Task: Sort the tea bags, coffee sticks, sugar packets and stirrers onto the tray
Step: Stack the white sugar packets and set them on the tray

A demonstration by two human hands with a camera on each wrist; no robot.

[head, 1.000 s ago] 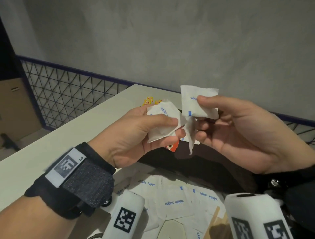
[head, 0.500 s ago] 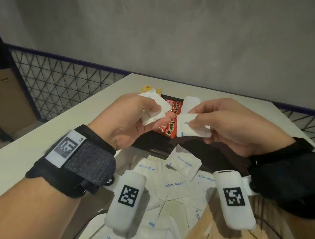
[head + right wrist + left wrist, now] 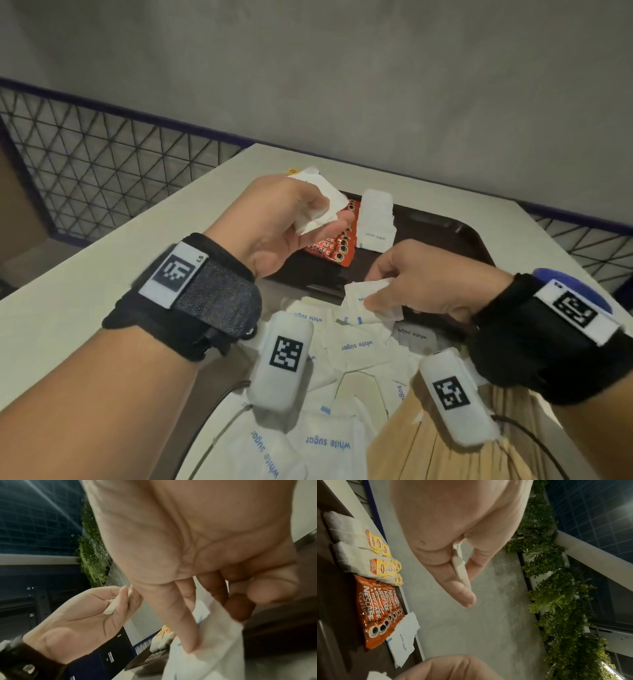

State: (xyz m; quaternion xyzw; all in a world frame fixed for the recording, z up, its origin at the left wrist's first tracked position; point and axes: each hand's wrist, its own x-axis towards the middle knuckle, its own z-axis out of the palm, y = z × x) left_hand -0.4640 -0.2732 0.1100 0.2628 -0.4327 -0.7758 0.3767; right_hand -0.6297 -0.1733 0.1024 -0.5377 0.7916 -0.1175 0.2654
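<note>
The sugar packets (image 3: 317, 202) in the left hand (image 3: 274, 222) sit pinched between thumb and fingers above the dark tray (image 3: 445, 236), over the red coffee sticks (image 3: 329, 246). Since 0.5 s ago the right hand (image 3: 431, 284) has dropped toward the tray's near edge, thumb and fingers pinching another packet (image 3: 366, 301) just above the loose pile (image 3: 342, 359) on the table (image 3: 85, 274). A neat stack of sugar packets (image 3: 375, 219) lies on the tray beside the sticks, tea bags (image 3: 368, 555) behind them.
</note>
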